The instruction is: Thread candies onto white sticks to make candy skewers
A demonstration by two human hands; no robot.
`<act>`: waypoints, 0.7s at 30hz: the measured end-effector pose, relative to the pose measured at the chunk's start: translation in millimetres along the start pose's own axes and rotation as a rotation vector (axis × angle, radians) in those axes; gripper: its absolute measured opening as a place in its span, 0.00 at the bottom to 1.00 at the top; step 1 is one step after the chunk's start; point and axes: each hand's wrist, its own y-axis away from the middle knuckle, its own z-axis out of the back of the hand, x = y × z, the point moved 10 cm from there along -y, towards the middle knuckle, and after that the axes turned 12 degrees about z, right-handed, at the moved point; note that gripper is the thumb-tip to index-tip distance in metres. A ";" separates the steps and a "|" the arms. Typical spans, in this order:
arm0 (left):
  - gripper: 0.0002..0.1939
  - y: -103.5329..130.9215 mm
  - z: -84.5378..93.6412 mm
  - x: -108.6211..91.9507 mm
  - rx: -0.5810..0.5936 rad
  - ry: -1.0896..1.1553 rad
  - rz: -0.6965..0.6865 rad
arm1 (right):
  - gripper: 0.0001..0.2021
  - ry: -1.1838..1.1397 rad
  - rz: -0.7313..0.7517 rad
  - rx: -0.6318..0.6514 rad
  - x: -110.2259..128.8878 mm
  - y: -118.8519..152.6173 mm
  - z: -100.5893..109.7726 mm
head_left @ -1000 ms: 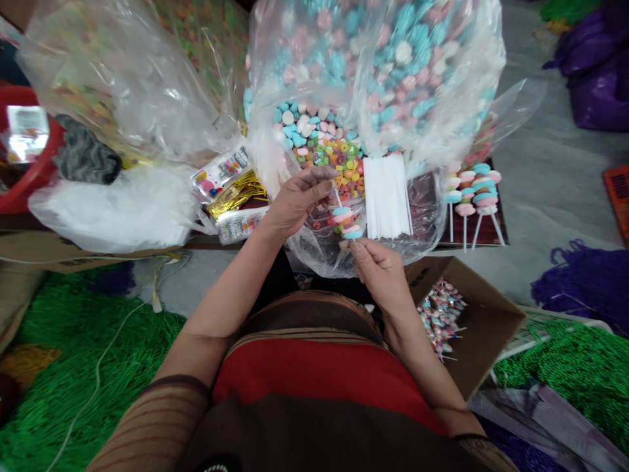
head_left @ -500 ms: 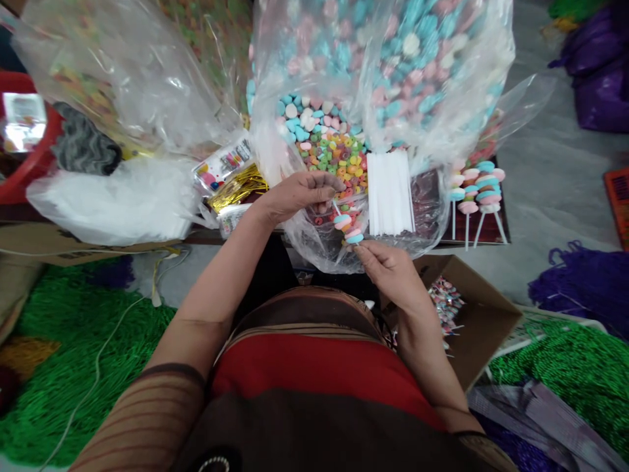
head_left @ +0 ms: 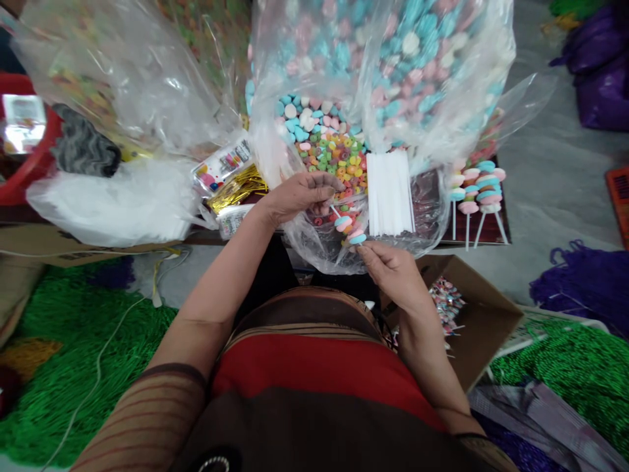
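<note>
Between my two hands is a candy skewer (head_left: 350,227), a thin white stick threaded with pink and blue marshmallow-like discs and orange pieces. My left hand (head_left: 303,195) has its fingers closed round the upper end of the stick, over the loose candy. At the lower end, my right hand (head_left: 388,265) pinches the skewer just beside a blue disc. Under and beyond my left hand lie small coloured ring candies (head_left: 341,154) in clear plastic. Behind these are loose blue, pink and white discs (head_left: 299,118). To the right lies a stack of white sticks (head_left: 390,195).
Several finished skewers (head_left: 479,187) rest at the table's right corner. Large clear bags of discs (head_left: 417,59) stand at the back. Gold twist ties (head_left: 240,188) and a white plastic bag pile (head_left: 118,203) are left. An open cardboard box (head_left: 484,321) holds wrapped pieces below right.
My right hand and the lower end of the skewer have shifted very slightly to the right. My left hand stays in place.
</note>
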 end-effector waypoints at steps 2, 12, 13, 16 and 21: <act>0.15 -1.0 0.1 1.0 -0.011 0.022 -0.004 | 0.22 -0.003 -0.002 -0.003 -1.5 -0.5 0.4; 0.09 -10.3 -0.2 26.5 -0.357 0.278 -0.068 | 0.22 -0.138 -0.064 -0.123 -11.8 -0.4 -12.0; 0.09 -10.2 0.1 30.5 -0.409 0.310 -0.088 | 0.21 -0.152 -0.072 -0.134 -12.5 0.3 -14.4; 0.10 -7.5 -1.4 38.5 -0.502 0.391 -0.147 | 0.21 -0.179 -0.084 -0.155 -13.8 1.0 -19.0; 0.08 -1.0 -7.5 39.8 -0.459 0.570 -0.141 | 0.22 -0.310 -0.137 -0.159 -18.7 0.6 -23.6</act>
